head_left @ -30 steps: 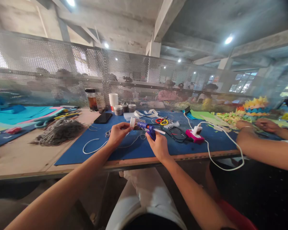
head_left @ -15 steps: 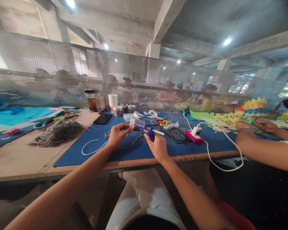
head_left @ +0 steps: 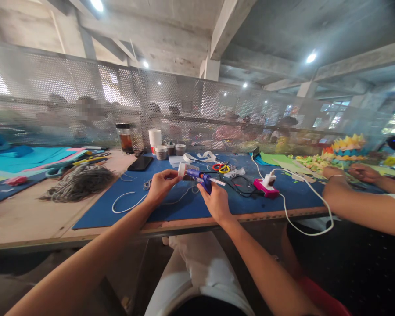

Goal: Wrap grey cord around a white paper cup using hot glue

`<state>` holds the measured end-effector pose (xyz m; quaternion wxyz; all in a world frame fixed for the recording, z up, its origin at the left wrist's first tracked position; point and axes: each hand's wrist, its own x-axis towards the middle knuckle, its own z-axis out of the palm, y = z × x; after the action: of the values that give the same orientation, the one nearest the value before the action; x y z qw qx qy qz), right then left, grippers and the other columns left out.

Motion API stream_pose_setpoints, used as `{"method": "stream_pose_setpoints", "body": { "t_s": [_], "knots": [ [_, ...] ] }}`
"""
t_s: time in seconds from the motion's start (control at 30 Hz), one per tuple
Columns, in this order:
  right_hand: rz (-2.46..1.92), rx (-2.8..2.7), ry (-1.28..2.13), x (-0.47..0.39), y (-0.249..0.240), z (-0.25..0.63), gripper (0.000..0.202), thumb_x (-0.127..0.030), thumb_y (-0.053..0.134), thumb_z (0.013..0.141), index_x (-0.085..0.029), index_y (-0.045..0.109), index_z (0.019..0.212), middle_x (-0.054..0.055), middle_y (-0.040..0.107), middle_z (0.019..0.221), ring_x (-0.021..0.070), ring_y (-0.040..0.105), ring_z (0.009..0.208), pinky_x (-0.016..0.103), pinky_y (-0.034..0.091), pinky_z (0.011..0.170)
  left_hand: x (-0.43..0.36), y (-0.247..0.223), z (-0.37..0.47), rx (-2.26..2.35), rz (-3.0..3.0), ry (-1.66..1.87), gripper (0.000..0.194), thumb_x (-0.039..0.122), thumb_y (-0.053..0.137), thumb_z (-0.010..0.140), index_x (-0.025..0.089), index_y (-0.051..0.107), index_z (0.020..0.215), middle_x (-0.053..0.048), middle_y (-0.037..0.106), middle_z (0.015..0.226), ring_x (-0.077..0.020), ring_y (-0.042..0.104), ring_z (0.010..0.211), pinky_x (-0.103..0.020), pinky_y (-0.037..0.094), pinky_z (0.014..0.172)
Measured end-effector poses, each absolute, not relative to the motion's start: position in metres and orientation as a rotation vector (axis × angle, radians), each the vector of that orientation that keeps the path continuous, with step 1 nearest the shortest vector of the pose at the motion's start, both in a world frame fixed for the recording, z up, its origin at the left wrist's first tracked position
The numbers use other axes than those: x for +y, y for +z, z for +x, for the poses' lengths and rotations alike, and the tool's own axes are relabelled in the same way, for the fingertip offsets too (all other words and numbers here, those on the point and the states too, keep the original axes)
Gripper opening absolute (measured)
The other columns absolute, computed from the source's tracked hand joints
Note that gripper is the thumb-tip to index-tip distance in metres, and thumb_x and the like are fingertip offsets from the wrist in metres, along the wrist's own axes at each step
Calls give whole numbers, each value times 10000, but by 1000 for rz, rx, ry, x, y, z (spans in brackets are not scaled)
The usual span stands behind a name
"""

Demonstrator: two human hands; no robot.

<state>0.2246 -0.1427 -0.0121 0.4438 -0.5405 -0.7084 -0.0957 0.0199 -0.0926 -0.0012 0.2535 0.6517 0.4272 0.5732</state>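
My right hand (head_left: pixel 217 200) is wrapped round the handle of a blue glue gun (head_left: pixel 204 179), with a pale glue stick (head_left: pixel 217 181) poking out of its back end. The gun's nose points left, at a small paper cup (head_left: pixel 181 170) that my left hand (head_left: pixel 163 184) pinches by its side. The cup lies tilted, its white rim or base towards me. Whether the nozzle touches the cup I cannot tell. Both hands are held above the blue mat (head_left: pixel 118 215).
White cord (head_left: pixel 123 211) lies left on the mat, near a black phone (head_left: pixel 140 163). Several paper cups (head_left: pixel 155 139) and a jar (head_left: pixel 125 139) stand behind. Scissors (head_left: pixel 221 167) and a pink power strip (head_left: pixel 266 188) lie right. A co-worker's arm (head_left: pixel 355 197) reaches in. Grey yarn (head_left: pixel 79 182) lies left.
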Motion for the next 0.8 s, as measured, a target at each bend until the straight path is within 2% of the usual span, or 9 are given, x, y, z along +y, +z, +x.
{"method": "stream_pose_setpoints", "body": {
  "t_s": [0.8],
  "knots": [
    [-1377, -1753, -238, -143, -11, 224, 351, -480, 489, 901, -176, 636, 994, 72, 718, 765, 210, 691, 738, 242, 441, 679, -93, 0, 21, 1171, 1755, 1560, 329, 432, 722, 662, 157, 719, 842, -39, 695, 749, -173, 596, 677, -256, 428, 629]
  ]
}}
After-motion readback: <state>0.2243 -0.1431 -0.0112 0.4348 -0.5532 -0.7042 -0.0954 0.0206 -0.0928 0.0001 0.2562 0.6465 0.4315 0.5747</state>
